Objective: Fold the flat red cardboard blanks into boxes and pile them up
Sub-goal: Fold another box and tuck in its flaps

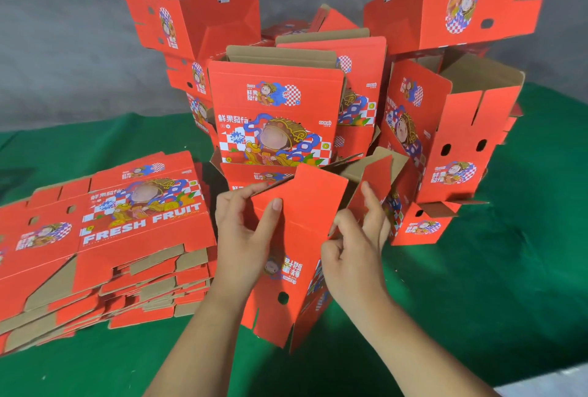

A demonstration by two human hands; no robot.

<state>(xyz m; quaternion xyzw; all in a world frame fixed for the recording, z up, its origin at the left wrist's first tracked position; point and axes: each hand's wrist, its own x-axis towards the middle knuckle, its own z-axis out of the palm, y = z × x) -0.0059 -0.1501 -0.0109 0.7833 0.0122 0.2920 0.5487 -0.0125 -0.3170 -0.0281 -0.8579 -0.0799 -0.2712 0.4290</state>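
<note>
A half-folded red cardboard box [305,215] stands upright in front of me on the green cloth. My left hand [245,237] grips its near red flap, thumb on the front and fingers behind the top edge. My right hand [356,244] pinches the narrower flap to the right, with the forefinger stretched up along it. To the left lies a stack of flat red blanks [105,237] printed "FRESH FRUIT". Behind the box rises a pile of folded red boxes [276,110], several of them open at the top.
The green cloth [477,285] covers the table. A tilted open box [451,135] leans at the right of the pile, with another box [458,5] on top of it. A grey wall [63,31] runs behind. The table's right near corner [556,380] shows pale.
</note>
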